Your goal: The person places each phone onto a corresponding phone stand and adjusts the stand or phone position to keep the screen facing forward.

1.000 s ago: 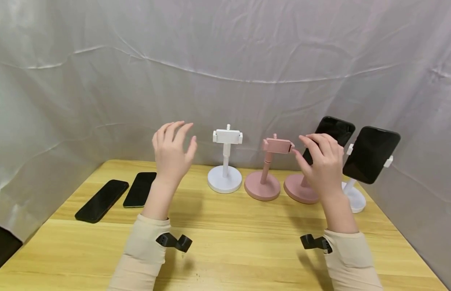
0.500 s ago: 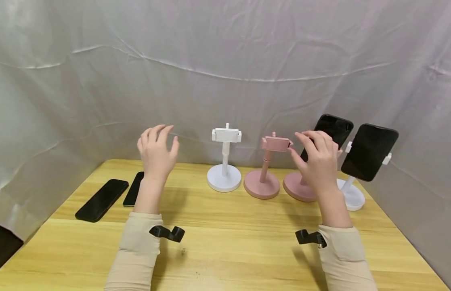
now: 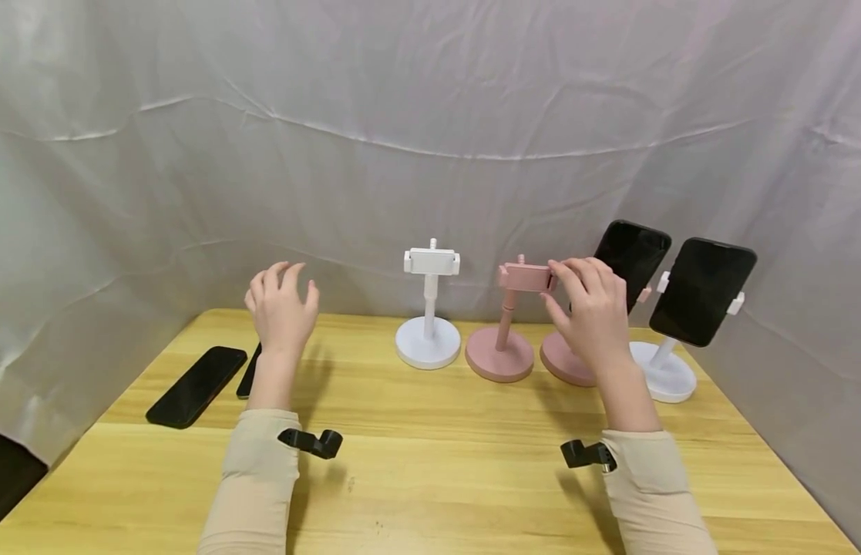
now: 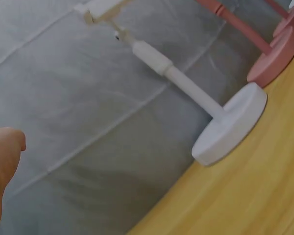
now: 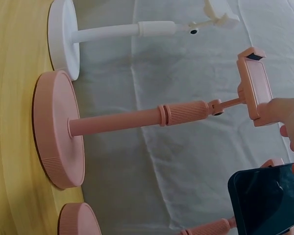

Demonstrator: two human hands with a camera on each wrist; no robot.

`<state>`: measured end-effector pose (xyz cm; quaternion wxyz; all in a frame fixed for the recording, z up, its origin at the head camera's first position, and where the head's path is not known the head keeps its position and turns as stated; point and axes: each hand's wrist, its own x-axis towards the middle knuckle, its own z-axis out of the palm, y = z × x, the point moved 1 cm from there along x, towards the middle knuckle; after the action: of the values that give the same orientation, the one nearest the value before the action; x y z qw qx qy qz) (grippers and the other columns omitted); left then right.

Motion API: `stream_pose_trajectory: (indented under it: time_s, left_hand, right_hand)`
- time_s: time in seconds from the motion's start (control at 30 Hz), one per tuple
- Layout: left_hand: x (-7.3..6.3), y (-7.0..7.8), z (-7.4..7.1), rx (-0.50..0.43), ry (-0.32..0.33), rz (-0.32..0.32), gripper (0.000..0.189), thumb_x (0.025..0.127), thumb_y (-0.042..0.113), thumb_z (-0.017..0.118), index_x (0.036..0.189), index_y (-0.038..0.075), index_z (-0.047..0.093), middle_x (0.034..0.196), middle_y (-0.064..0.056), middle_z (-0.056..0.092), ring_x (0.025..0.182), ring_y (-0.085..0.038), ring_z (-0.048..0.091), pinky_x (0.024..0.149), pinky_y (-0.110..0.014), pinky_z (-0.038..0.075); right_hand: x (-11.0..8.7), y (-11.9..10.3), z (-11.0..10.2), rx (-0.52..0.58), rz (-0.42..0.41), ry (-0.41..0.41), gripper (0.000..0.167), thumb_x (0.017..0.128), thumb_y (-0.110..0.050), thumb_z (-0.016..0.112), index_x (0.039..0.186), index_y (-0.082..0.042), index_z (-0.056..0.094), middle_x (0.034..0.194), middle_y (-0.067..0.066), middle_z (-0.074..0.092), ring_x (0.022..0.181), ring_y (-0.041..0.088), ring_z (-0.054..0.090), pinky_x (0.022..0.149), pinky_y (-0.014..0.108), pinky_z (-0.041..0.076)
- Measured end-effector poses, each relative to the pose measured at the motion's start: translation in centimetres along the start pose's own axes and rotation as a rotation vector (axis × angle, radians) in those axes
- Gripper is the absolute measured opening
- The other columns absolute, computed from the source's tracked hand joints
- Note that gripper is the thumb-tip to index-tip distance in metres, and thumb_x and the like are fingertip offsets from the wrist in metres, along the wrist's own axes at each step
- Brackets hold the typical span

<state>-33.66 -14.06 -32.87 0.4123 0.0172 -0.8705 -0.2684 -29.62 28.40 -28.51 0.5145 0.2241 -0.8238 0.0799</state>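
The right hand (image 3: pixel 595 314) pinches the right end of the clamp (image 3: pixel 526 278) on a pink round-based phone stand (image 3: pixel 507 314), upright at the far side of the yellow wooden table (image 3: pixel 430 478), just right of a white round-based stand (image 3: pixel 428 347). The left hand (image 3: pixel 280 310) hovers at left, fingers apart and loosely bent, near a black rectangular phone (image 3: pixel 197 387) lying flat.

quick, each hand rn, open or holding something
Left hand: open, holding nothing.
Right hand: closed, pinching the clamp of the phoneless pink stand.
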Motion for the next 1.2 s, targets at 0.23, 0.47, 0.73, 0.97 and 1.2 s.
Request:
stream_pose_trajectory:
  time_s: [0.23,0.47,0.73,0.97,1.2]
  left_hand:
    - [-0.5,-1.8,0.9,0.035,-0.073,-0.108,0.036,0.096,0.025,0.055,0.128,0.009,0.06,0.137,-0.018,0.049,0.132,-0.042,0.033,0.109,-0.059,0.022]
    - [-1.3,-3.6,2.2,0.081,-0.124,-0.172,0.038,0.097,0.029,0.053,0.129,0.009,0.059,0.138,-0.018,0.048,0.132,-0.042,0.032,0.11,-0.06,0.019]
    - [-2.1,-5.1,3.4,0.112,-0.191,-0.243,0.043,0.097,0.029,0.05,0.136,0.009,0.052,0.14,-0.02,0.045,0.134,-0.044,0.029,0.111,-0.063,0.015]
    - [-2.8,-6.0,3.8,0.175,-0.278,-0.319,0.05,0.099,0.033,0.046,0.142,0.008,0.045,0.142,-0.025,0.04,0.135,-0.048,0.026,0.107,-0.066,0.018]
    - [-3.2,-6.6,4.1,0.224,-0.362,-0.367,0.058,0.098,0.036,0.048,0.148,0.009,0.037,0.147,-0.029,0.033,0.138,-0.05,0.021,0.107,-0.068,0.018]
  right_hand:
    - [0.1,0.0,0.0,-0.007,0.027,0.012,0.043,0.079,-0.011,0.078,0.12,-0.004,0.065,0.116,0.018,0.061,0.116,0.039,0.049,0.089,0.055,0.039]
    - [0.0,0.1,0.2,-0.018,0.032,-0.011,0.04,0.08,-0.01,0.077,0.118,-0.003,0.066,0.116,0.018,0.061,0.116,0.038,0.049,0.091,0.055,0.038]
    - [-0.2,0.2,0.3,-0.027,0.044,-0.024,0.038,0.081,-0.01,0.076,0.117,-0.002,0.066,0.115,0.018,0.061,0.115,0.038,0.049,0.091,0.056,0.038]
    - [-0.2,0.1,0.3,-0.033,0.046,-0.024,0.037,0.082,-0.01,0.076,0.117,-0.001,0.067,0.114,0.018,0.062,0.115,0.038,0.049,0.091,0.056,0.038]
    - [-0.2,0.0,0.3,-0.029,0.048,-0.021,0.037,0.082,-0.009,0.076,0.116,-0.001,0.067,0.114,0.019,0.062,0.115,0.038,0.049,0.09,0.055,0.038]
